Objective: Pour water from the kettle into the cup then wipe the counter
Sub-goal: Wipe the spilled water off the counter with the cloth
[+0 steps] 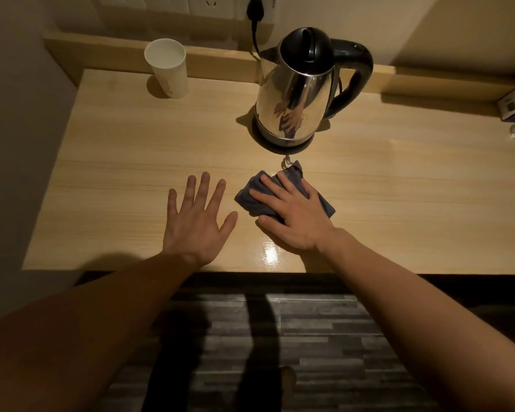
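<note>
Now one kettle (292,93), one cup (167,68), one cloth (283,193) flat under right hand (292,217); left hand (197,218) splayed, perhaps touching counter (116,173).

One kettle (292,93); one paper cup (167,69); one cloth (283,191); two hands: left hand (195,218), right hand (292,215); one plug (254,8).

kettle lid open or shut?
Shut. The black lid sits flush on the kettle, which stands upright on its base.
</note>
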{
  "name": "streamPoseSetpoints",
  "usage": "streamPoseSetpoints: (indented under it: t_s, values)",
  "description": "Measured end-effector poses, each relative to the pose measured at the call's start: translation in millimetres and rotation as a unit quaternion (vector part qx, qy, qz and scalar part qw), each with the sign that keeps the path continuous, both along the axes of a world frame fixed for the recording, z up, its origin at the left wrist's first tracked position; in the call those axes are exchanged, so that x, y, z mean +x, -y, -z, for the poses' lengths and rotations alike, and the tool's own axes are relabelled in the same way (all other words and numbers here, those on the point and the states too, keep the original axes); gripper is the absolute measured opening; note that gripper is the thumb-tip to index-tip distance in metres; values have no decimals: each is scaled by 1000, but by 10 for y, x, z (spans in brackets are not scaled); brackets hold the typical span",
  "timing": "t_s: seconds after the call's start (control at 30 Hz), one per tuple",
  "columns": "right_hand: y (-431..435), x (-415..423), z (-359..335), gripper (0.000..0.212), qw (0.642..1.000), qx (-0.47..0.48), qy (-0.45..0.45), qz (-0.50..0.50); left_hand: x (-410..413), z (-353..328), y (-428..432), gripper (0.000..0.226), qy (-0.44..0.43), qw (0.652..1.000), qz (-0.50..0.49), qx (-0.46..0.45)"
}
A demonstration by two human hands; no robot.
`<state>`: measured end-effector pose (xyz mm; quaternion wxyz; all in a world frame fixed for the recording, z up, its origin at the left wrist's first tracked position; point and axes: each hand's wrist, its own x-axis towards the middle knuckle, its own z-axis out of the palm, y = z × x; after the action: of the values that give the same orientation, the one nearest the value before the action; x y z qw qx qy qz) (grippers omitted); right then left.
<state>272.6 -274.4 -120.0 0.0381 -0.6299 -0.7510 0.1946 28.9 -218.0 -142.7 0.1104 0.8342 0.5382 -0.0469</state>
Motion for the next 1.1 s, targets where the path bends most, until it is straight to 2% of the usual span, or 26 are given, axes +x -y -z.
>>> streamPoseSetpoints:
  t_s: [0.33,0.43,0.53,0.6,0.63,0.7,0.73,0.77,0.87,0.93,1.03,1.1]
  values:
    - [749,-266,15,52,999,3,-20,-25,-7,19,22,73,9,1000,-3,18]
    - [936,-311,-10,47,997,-1,-73,-25,-13,9,24,73,11,1000,-1,14]
    - [1175,-394,-62,38,985,-27,-171,23,-35,24,30,73,15,1000,-1,11]
    - [1343,-471,-125,33,959,-56,-263,90,-54,47,30,73,16,1000,1,15]
    - [1413,-492,-173,31,932,-81,-326,136,-64,62,34,73,16,1000,0,16]
    - [1441,-454,-350,28,856,-122,-451,219,-65,86,26,73,16,1000,-2,19]
    - [1411,-389,-452,26,829,-124,-484,252,-61,95,20,73,16,1000,-2,22]
    - [1346,-302,-549,26,818,-106,-492,278,-59,105,16,72,17,1000,-2,23]
    - [968,74,-781,28,817,-2,-468,337,-66,121,11,71,24,999,0,25]
    - [612,344,-863,31,835,62,-426,342,-66,123,10,71,20,1000,1,24]
    - [62,728,-750,34,896,104,-300,311,-47,123,0,72,12,1000,-6,18]
    - [-256,919,-553,43,942,45,-188,275,-37,118,-14,72,8,1000,-9,9]
